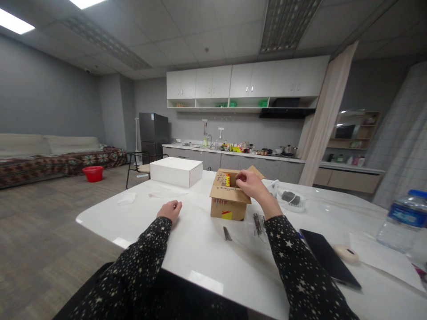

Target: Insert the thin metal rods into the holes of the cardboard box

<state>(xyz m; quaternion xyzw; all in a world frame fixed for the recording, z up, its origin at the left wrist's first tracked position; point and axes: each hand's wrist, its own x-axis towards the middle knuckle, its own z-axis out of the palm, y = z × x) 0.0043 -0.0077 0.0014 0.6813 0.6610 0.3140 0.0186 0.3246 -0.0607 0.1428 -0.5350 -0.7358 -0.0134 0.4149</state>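
Note:
An open cardboard box (230, 209) stands on the table before me, with small dark nail-like pieces stuck through its near flap and along its top. My right hand (250, 183) is over the box's right side, its fingers pinched at the opening; whatever is between the fingertips is too small to make out. My left hand (170, 211) lies on the table left of the box, fingers curled closed, their inside hidden. A small bundle of thin metal nails (227, 234) lies in front of the box. Beside my right forearm is a clear bag (258, 224) with dark slender pieces.
A white box (176, 172) stands at the back left of the white table (196, 249). To the right lie a white cord-like bundle (292, 201), a black phone or tablet (328, 258), a beige rounded object (346, 253) and a water bottle (402, 222).

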